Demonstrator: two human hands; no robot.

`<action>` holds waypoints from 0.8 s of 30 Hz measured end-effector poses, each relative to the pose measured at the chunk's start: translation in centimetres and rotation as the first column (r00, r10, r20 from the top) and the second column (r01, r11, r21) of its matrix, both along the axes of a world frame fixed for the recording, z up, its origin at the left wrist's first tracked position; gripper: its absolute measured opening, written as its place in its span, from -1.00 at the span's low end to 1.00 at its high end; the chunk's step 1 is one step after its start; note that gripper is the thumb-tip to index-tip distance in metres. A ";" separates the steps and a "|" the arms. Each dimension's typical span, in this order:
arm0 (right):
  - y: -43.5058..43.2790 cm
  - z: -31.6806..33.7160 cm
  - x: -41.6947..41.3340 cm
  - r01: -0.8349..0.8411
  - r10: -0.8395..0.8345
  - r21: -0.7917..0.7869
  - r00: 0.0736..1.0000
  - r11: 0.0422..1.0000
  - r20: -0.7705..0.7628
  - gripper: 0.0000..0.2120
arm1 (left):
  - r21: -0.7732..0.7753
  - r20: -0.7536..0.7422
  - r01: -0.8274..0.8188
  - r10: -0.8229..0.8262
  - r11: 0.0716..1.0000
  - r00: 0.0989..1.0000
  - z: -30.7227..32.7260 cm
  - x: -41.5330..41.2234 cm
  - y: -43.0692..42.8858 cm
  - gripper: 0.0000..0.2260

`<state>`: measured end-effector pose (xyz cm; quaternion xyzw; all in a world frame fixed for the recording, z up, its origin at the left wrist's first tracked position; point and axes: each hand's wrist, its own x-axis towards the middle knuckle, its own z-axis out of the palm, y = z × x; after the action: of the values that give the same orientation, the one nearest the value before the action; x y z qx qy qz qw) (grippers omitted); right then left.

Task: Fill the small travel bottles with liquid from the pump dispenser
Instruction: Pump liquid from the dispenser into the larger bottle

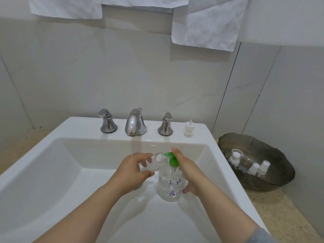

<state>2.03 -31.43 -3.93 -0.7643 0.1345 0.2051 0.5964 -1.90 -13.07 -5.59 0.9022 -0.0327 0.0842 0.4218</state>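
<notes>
Over the basin of the white sink (52,155), my right hand (188,174) grips a clear pump dispenser (171,187) with purple writing, and its forefinger rests on the green pump head (172,159). My left hand (135,170) holds a small clear travel bottle (158,161) tilted, its open mouth right at the green nozzle. A white pump cap (188,129) stands on the sink ledge beside the right tap handle.
A chrome faucet (135,122) with two handles stands at the back of the sink. A dark glass bowl (280,183) on the counter to the right holds three small clear bottles with white caps (235,157). White towels (206,23) hang on the wall above.
</notes>
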 end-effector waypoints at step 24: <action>-0.1 0.3 0.0 0.011 -0.011 0.012 1.000 1.000 -0.011 -0.48 | -0.006 0.021 -0.004 0.004 1.000 1.000 0.3 -0.2 -0.2 -0.75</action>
<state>2.06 -31.58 -3.64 -0.7588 0.1407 0.2066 0.6014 -2.07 -13.31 -5.26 0.9001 -0.0349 0.0946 0.4238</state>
